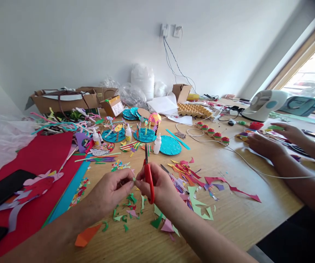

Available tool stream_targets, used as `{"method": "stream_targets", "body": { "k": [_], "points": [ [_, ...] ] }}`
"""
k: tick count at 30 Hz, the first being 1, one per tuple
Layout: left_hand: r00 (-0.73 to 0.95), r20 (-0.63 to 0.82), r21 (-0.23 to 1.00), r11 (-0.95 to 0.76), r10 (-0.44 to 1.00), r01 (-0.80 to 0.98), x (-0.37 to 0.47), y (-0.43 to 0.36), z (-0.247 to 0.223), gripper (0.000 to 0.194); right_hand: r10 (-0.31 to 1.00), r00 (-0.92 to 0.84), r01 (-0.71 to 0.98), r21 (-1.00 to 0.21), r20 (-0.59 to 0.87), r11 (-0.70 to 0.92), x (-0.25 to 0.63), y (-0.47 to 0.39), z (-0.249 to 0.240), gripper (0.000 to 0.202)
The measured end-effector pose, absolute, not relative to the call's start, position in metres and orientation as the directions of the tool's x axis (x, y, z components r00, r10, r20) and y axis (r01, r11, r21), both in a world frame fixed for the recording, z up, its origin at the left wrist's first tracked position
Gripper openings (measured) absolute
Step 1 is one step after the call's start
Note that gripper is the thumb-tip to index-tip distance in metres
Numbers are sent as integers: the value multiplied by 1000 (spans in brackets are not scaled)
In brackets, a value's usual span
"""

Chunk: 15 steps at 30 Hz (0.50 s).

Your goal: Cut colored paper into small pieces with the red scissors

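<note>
My left hand [116, 188] is closed in a pinch on a tiny piece of green paper [134, 179]. Red-handled scissors [149, 179] stand upright in my right hand [156, 184], blades pointing away from me, while its thumb and fingertip meet the same green piece. Below both hands lie green paper scraps [131, 198] on the wooden table. Pink and orange strips [183, 171] are spread to the right, beside a pen [180, 184]. An orange scrap [87, 235] rests near my left forearm.
Red paper sheets [37, 157] and a black phone [6, 190] are at left. Glue bottles [157, 143] and blue discs [170, 145] stand beyond my hands. Another person's hands [267, 146] work at right, near a white cable [245, 160] and a fan [264, 106].
</note>
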<state>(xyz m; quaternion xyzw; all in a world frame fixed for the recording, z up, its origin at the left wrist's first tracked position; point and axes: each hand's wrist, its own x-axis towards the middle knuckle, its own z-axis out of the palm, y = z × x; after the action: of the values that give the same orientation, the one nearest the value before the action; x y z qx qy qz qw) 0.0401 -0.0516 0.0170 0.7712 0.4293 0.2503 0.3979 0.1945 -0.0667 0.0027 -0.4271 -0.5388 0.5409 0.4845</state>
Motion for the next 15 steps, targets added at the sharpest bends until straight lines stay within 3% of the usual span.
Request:
{"method": "stream_targets", "body": {
  "k": [4,8,15],
  "points": [
    [573,-27,772,-347,819,532,38,-48,22,18,972,-219,138,-983,87,119,200,-65,7,17],
    [623,-48,717,-408,780,566,36,-47,23,19,949,-268,374,-890,165,260,203,-63,9,10],
    [616,-25,770,-378,788,515,30,-45,18,19,928,-295,470,-811,227,348,202,-63,11,8]
  ]
}}
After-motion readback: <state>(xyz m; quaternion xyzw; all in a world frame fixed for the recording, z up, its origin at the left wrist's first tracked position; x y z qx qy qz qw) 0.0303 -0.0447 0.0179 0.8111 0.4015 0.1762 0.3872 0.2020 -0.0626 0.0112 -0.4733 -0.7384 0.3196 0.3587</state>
